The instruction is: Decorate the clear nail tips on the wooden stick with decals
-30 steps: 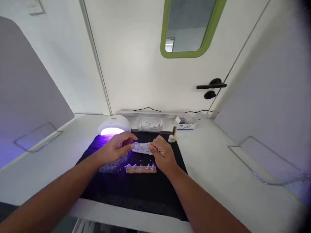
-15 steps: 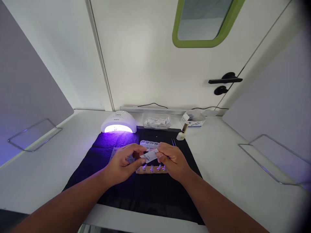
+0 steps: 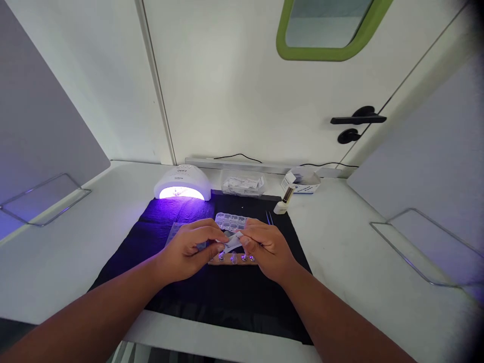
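A small white sachet is pinched between my hands above the black mat. My left hand grips its left end with thumb and fingers, while my right hand grips the right end. Directly below lies a brown strip bearing several small shiny pieces, partly covered by my fingers. Behind the hands sits a clear compartment box. A clear flat sheet or case shows beside my left hand, mostly hidden. Tweezers rest beyond my right hand.
A white nail lamp glows purple at the back left. Next to it stands a clear tray of white sachets. At the back right are a polish bottle and an open white box. Wire handles flank the table.
The sachet has tilted and now looks folded or bent between my fingers. Both hands remain together on it. The whole view has shifted slightly.
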`<action>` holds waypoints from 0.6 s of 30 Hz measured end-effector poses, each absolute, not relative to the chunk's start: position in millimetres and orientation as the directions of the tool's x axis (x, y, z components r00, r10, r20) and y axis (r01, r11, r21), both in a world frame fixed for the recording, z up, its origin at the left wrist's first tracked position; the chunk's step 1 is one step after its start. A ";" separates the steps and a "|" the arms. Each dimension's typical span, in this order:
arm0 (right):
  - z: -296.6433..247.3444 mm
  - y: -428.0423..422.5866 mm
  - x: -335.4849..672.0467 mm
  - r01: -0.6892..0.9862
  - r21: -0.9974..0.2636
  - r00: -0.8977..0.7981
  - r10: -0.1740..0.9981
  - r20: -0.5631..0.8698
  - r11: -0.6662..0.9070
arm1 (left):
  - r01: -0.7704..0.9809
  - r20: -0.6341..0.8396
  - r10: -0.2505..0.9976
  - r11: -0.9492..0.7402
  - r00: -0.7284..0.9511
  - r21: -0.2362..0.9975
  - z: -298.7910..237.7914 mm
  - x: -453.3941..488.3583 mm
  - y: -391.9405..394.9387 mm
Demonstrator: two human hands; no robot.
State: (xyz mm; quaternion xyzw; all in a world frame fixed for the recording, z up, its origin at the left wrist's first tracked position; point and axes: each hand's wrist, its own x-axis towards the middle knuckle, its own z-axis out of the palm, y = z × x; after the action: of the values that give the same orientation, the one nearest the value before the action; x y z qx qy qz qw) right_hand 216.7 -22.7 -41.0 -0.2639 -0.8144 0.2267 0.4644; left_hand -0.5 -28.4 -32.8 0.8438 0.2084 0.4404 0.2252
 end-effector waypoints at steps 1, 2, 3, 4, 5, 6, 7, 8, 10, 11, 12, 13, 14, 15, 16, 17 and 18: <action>-41.2 -22.7 216.8 0.222 -0.615 -0.429 0.642 0.635 0.757 | 0.160 0.643 0.547 -0.814 0.536 0.559 -31.6 -0.2 -29.3; -41.2 -22.8 216.9 0.224 -0.615 -0.429 0.643 0.634 0.756 | 0.170 0.637 0.547 -0.815 0.543 0.554 -30.6 0.2 -30.5; -41.0 -22.9 217.1 0.226 -0.613 -0.429 0.642 0.635 0.757 | 0.186 0.632 0.551 -0.814 0.545 0.550 -29.8 0.7 -31.8; -40.7 -23.0 217.3 0.229 -0.610 -0.430 0.641 0.636 0.759 | 0.203 0.628 0.558 -0.812 0.542 0.547 -29.2 1.3 -33.2; -40.4 -23.1 217.4 0.231 -0.606 -0.430 0.639 0.638 0.761 | 0.221 0.627 0.567 -0.809 0.534 0.544 -29.0 2.0 -34.4; -40.2 -23.2 217.5 0.234 -0.603 -0.430 0.638 0.639 0.763 | 0.240 0.627 0.579 -0.805 0.522 0.543 -29.0 2.7 -35.4; -40.0 -23.3 217.5 0.237 -0.601 -0.429 0.637 0.640 0.763 | 0.258 0.627 0.591 -0.799 0.507 0.544 -29.3 3.3 -36.0; -39.9 -23.4 217.5 0.239 -0.600 -0.428 0.638 0.641 0.763 | 0.271 0.629 0.601 -0.794 0.493 0.545 -29.8 3.7 -36.3; -40.1 -23.6 217.4 0.239 -0.607 -0.424 0.644 0.636 0.758 | 0.286 0.638 0.608 -0.791 0.473 0.542 -30.8 3.8 -35.8; -40.1 -23.7 217.3 0.238 -0.616 -0.422 0.652 0.630 0.751 | 0.286 0.643 0.604 -0.794 0.471 0.537 -31.0 3.4 -35.2; -40.1 -23.9 217.3 0.237 -0.629 -0.421 0.661 0.621 0.741 | 0.280 0.648 0.594 -0.801 0.477 0.529 -31.0 2.9 -34.7; -40.0 -24.1 217.2 0.234 -0.644 -0.420 0.674 0.608 0.728 | 0.267 0.652 0.579 -0.812 0.489 0.520 -30.7 2.3 -34.1; -39.7 -24.4 217.2 0.232 -0.664 -0.420 0.688 0.591 0.711 | 0.252 0.654 0.561 -0.823 0.508 0.510 -30.0 1.6 -33.8; -39.2 -24.6 217.1 0.228 -0.685 -0.423 0.704 0.570 0.692 | 0.234 0.652 0.541 -0.833 0.530 0.501 -29.2 1.1 -33.6; -38.6 -24.8 217.0 0.225 -0.708 -0.428 0.721 0.546 0.670 | 0.216 0.647 0.522 -0.842 0.555 0.495 -28.1 0.7 -33.6; -37.9 -25.0 216.8 0.221 -0.731 -0.433 0.737 0.519 0.645 | 0.202 0.638 0.507 -0.848 0.579 0.491 -27.0 0.5 -33.7; -37.2 -25.3 216.5 0.217 -0.755 -0.439 0.752 0.491 0.619 | 0.193 0.628 0.497 -0.851 0.599 0.489 -26.0 0.4 -33.9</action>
State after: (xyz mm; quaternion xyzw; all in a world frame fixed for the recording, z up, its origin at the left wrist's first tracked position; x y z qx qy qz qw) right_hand 216.5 -25.3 -37.2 -0.3070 -0.7894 0.3101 0.4317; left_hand 0.4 -33.9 -26.0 0.8740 0.1972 0.4017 0.1892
